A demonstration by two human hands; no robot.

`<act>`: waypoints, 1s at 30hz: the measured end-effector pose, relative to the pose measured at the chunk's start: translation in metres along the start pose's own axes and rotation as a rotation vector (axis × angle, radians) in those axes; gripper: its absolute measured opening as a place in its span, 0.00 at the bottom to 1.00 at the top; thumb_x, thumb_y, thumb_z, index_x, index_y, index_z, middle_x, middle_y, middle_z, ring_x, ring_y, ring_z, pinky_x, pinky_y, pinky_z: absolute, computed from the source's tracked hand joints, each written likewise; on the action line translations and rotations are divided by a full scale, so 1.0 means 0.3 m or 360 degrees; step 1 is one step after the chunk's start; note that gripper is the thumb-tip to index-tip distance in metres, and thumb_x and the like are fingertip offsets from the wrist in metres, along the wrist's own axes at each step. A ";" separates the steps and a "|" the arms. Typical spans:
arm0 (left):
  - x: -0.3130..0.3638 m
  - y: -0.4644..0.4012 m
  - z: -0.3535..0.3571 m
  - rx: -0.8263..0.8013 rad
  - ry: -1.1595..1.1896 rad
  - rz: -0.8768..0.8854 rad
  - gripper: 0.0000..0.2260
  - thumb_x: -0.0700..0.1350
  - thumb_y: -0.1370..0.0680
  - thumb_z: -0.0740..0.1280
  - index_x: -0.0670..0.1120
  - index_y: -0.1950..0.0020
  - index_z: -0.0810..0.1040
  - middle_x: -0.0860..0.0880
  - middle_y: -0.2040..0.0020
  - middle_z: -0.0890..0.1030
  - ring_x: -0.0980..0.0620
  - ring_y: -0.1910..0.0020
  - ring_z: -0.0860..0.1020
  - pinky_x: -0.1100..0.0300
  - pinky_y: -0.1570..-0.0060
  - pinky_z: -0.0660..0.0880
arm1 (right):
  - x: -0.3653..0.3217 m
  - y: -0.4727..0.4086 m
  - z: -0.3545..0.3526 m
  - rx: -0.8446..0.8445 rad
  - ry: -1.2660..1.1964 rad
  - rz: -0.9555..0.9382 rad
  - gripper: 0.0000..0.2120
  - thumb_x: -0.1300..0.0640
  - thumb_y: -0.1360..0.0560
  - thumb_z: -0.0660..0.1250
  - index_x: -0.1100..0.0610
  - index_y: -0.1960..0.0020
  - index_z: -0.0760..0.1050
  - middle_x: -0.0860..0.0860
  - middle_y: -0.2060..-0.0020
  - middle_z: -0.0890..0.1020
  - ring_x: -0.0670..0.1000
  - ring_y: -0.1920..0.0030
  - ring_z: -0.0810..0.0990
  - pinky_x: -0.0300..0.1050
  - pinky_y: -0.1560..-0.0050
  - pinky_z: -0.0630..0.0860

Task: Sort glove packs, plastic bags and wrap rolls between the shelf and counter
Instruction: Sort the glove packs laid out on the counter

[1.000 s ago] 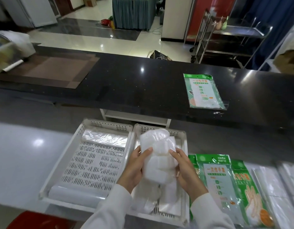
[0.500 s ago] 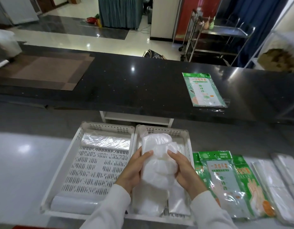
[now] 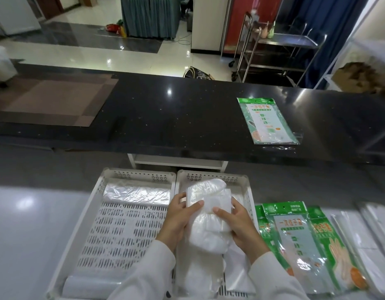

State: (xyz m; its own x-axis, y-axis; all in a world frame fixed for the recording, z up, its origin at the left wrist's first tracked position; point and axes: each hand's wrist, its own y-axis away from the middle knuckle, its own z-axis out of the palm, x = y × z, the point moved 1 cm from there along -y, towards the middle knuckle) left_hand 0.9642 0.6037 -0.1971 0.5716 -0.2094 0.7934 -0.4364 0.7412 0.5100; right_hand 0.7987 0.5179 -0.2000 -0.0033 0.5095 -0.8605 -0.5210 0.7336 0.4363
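1. My left hand (image 3: 176, 215) grips the left edge of a bundle of plastic bags (image 3: 209, 215), thumb laid across its front and fingers curled behind it.
2. My right hand (image 3: 239, 221) grips the right edge of the same bundle, thumb on the front near my left thumb, fingers wrapped round the side.
3. The bundle is white and crinkled, and I hold it above the right basket (image 3: 247, 187), near that basket's far end.
4. More white plastic bags (image 3: 200, 276) lie in the right basket under my wrists.
5. The left basket (image 3: 113, 230) touches the right one along its side; it holds a wrap roll (image 3: 90, 286) at its near end and a clear plastic pack (image 3: 137, 192) at its far end.
6. Just right of the baskets, three green glove packs (image 3: 295, 241) lie overlapping on the grey shelf (image 3: 25, 224), with clear flat packs (image 3: 364, 234) beside them further right.
7. One more glove pack (image 3: 266, 122) lies flat on the black counter (image 3: 165, 118) beyond the baskets, toward the right.
8. A brown mat (image 3: 49, 100) lies on the counter's left part, well apart from that pack.
9. Past the counter stands a metal trolley (image 3: 273, 50) on a shiny tiled floor.
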 end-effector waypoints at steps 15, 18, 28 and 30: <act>0.006 -0.135 0.012 0.0092 -0.0508 0.0210 0.36 0.35 0.24 0.75 0.57 0.23 0.63 0.50 0.28 0.75 0.48 0.31 0.76 0.43 0.34 0.78 | 0.022 -0.164 0.009 0.0176 0.0429 0.0058 0.15 0.59 0.25 0.78 0.53 0.40 0.80 0.51 0.49 0.89 0.52 0.49 0.89 0.54 0.44 0.85; 0.016 -0.144 0.027 0.0137 -0.0864 0.0355 0.36 0.34 0.22 0.72 0.56 0.21 0.61 0.53 0.22 0.68 0.50 0.24 0.67 0.49 0.25 0.69 | 0.039 -0.195 0.018 0.0207 0.0508 0.0038 0.16 0.57 0.26 0.79 0.51 0.41 0.80 0.47 0.49 0.89 0.49 0.48 0.88 0.49 0.43 0.84; -0.032 -0.107 0.042 0.0034 -0.1274 0.0434 0.26 0.41 0.17 0.66 0.53 0.20 0.64 0.60 0.19 0.55 0.60 0.22 0.59 0.71 0.33 0.61 | 0.069 -0.244 0.018 0.0300 0.0661 -0.0002 0.15 0.52 0.24 0.76 0.44 0.42 0.76 0.32 0.47 0.78 0.32 0.45 0.78 0.29 0.47 0.73; -0.065 -0.100 0.034 -0.0008 -0.1358 0.0481 0.25 0.41 0.17 0.67 0.52 0.21 0.67 0.62 0.18 0.50 0.65 0.23 0.56 0.73 0.32 0.58 | 0.069 -0.247 0.024 0.0289 0.0647 -0.0005 0.15 0.51 0.24 0.75 0.46 0.40 0.76 0.38 0.43 0.81 0.38 0.41 0.79 0.40 0.39 0.76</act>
State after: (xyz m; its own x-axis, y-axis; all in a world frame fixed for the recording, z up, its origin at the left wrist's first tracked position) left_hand 0.9591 0.5792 -0.2245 -0.2775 -0.4055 0.8709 -0.4800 0.8438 0.2400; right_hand 0.8434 0.4773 -0.2483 -0.3565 0.3153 -0.8795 -0.3631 0.8206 0.4414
